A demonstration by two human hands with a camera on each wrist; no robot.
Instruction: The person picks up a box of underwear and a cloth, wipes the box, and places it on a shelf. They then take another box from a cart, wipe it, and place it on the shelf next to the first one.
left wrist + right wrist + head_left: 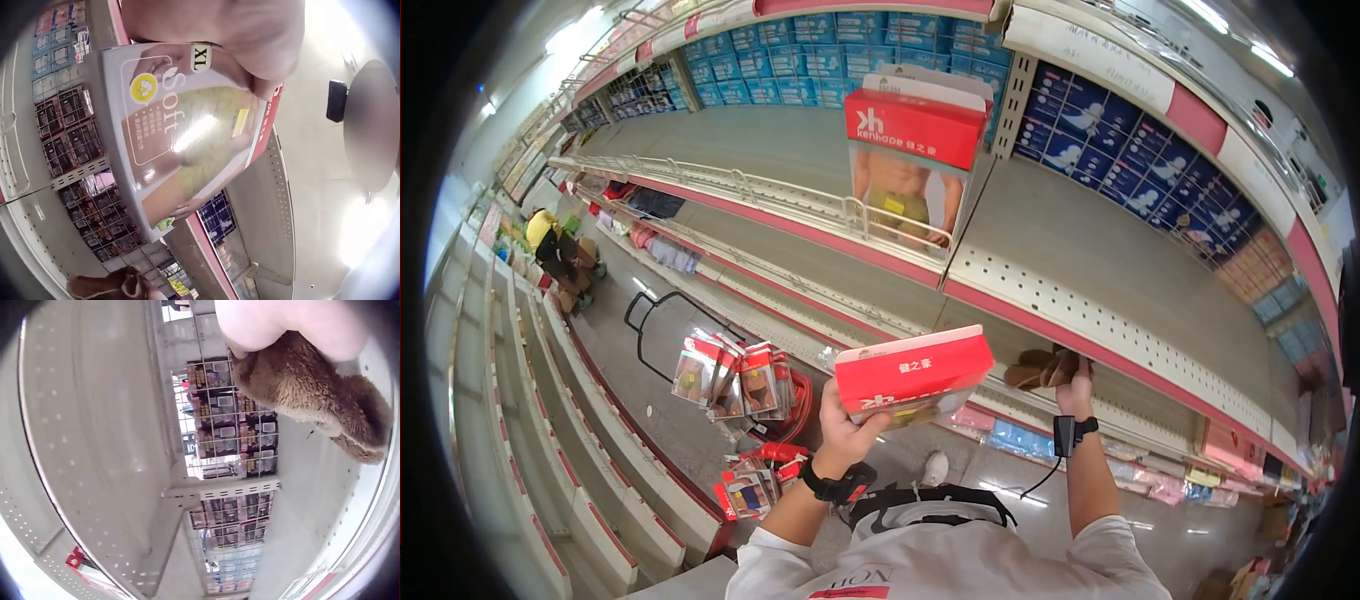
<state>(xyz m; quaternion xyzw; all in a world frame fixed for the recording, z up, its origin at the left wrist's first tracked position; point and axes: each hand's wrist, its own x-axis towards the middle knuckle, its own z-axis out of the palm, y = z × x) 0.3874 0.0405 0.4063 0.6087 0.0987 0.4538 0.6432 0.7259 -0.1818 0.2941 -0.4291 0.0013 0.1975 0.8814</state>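
My left hand [843,437] grips a red underwear box [915,372] by its near left end, holding it up in front of the shelves. In the left wrist view the box's printed front [187,137] shows "Soft" and an XL label, with fingers over its edge. At the right, my right hand [1080,388] holds a brown fuzzy cloth [1040,368] at the lower shelf. The right wrist view shows the cloth [294,381] bunched below the fingers, close over the shelf surface. Another red underwear box [915,165] stands upright behind the wire rail on the upper shelf.
Several packaged boxes [735,378] are piled on a cart with a black handle [662,325], and more packs [750,495] lie lower down. Pink shelf edges [1100,360] and wire rails [750,195] run across. A person in yellow [550,240] is far down the aisle.
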